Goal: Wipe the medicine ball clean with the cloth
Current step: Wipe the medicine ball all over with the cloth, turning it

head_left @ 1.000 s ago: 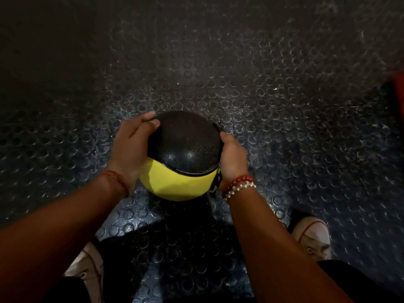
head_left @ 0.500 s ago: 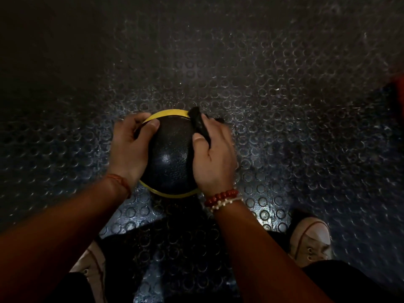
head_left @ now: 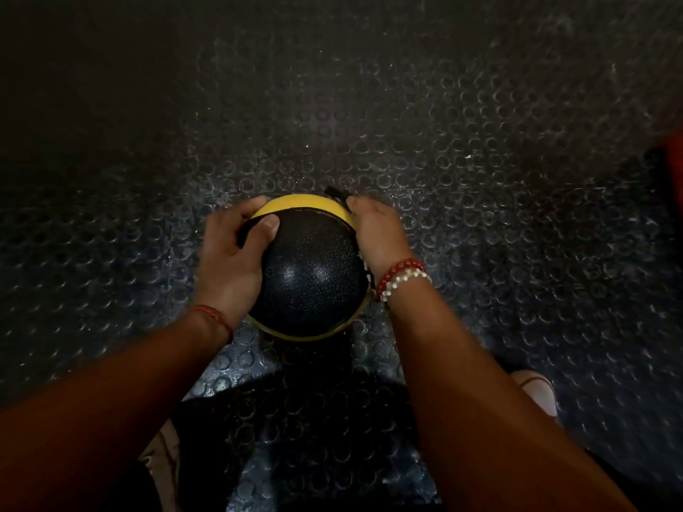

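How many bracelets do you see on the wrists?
3: red beads and white beads side by side on the right wrist, an orange thread on the left wrist. None seems hidden.

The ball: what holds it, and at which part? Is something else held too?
The left hand grips the ball at its left side, thumb on the black top. The right hand holds the cloth against its right side.

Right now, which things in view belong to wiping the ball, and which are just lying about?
In the job: medicine ball; dark cloth, held by the right hand against the ball's right side; left hand, gripping the ball.
Just lying about: studded floor; shoe at lower right; red thing at the right edge, unidentifiable.
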